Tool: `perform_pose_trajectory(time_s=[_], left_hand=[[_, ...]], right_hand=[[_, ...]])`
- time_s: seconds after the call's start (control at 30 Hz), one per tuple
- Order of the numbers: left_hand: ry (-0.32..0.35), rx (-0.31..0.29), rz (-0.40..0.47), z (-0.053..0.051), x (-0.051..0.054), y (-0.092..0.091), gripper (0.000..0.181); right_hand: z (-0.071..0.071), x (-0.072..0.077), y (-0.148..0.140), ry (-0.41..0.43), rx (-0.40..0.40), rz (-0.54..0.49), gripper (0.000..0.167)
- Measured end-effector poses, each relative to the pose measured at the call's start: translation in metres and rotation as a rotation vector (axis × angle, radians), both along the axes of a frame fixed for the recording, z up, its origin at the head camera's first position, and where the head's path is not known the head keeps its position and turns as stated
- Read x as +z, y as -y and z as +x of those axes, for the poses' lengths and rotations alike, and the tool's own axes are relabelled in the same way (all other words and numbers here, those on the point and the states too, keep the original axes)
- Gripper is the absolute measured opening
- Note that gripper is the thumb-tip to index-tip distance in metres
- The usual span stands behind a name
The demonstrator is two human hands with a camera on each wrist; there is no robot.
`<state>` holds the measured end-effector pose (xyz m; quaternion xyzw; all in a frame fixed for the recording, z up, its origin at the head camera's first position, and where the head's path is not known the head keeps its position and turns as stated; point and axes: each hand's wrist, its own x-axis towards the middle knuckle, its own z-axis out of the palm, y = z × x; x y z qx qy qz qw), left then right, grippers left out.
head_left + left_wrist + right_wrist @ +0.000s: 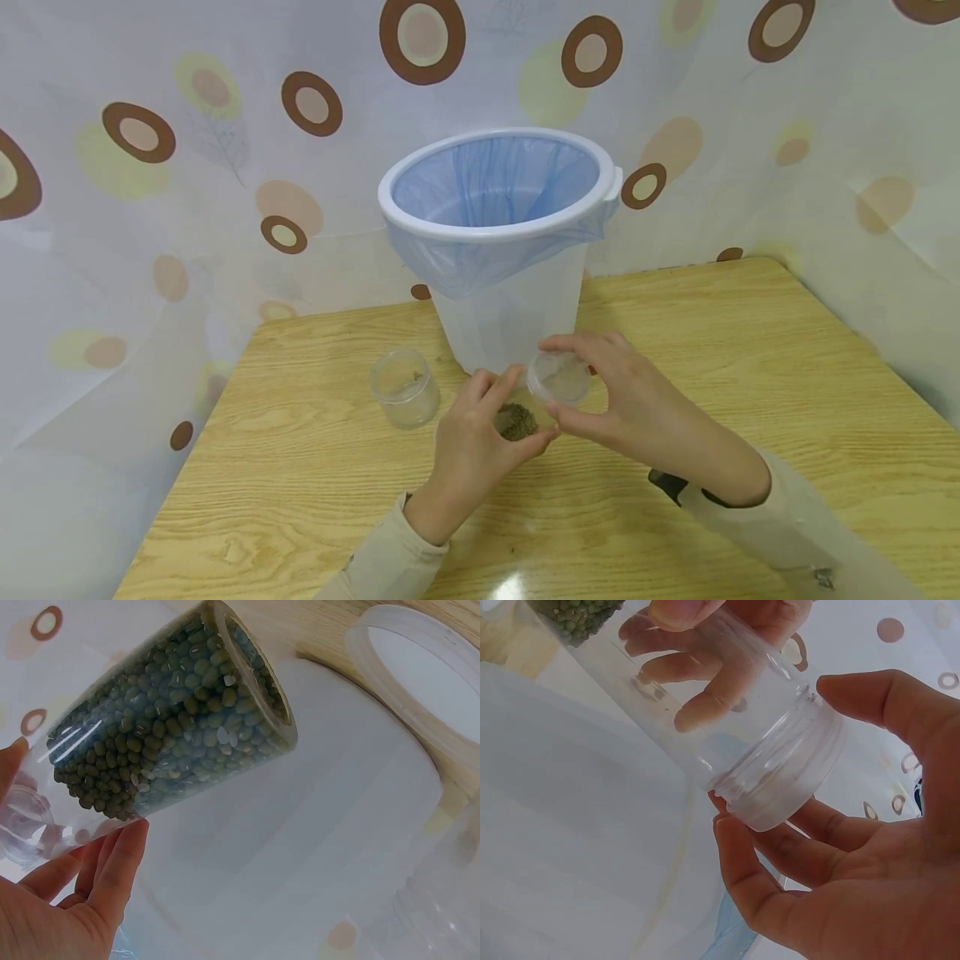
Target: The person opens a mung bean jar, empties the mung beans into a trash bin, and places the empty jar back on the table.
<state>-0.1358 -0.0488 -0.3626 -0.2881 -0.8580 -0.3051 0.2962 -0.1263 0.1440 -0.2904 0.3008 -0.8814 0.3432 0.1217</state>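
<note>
My left hand (480,442) grips a clear jar partly filled with green mung beans (165,720), its fingers and thumb around the side near the threaded mouth. The jar is tilted, with the beans gathered toward its base. At the mouth end, my right hand (645,400) holds a frosted translucent lid (795,795) by its edge, thumb and fingers on opposite sides. The lid sits against the jar's mouth; how tightly it is screwed cannot be told. A second clear jar (408,404) stands upright on the table left of my hands.
A white bin (502,321) with a blue bag liner (495,258) over its rim stands just beyond my hands. Underneath is a wood-grain table (315,483). Patterned wall covering (247,108) rises behind the bin and along the sides.
</note>
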Motion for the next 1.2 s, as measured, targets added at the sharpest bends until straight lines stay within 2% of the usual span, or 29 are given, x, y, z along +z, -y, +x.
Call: perform_pose_trajectory(time_s=[0.27,0.73,0.97,1.2], left_hand=[[0.018,0.011,-0.005,0.000,0.000,0.000,0.070],[0.027,0.014,0.014,0.001,-0.002,0.001,0.072],[0.047,0.016,0.022,0.002,-0.001,0.002,0.071],[0.052,0.026,0.015,0.002,0.000,0.002,0.070]], right_hand=[[0.000,0.002,-0.001,-0.003,0.003,-0.016,0.052],[-0.003,0.002,-0.006,0.070,-0.017,-0.098,0.051],[-0.008,0.001,-0.011,0.088,-0.033,-0.164,0.053],[-0.016,-0.001,-0.018,0.140,-0.056,-0.180,0.051]])
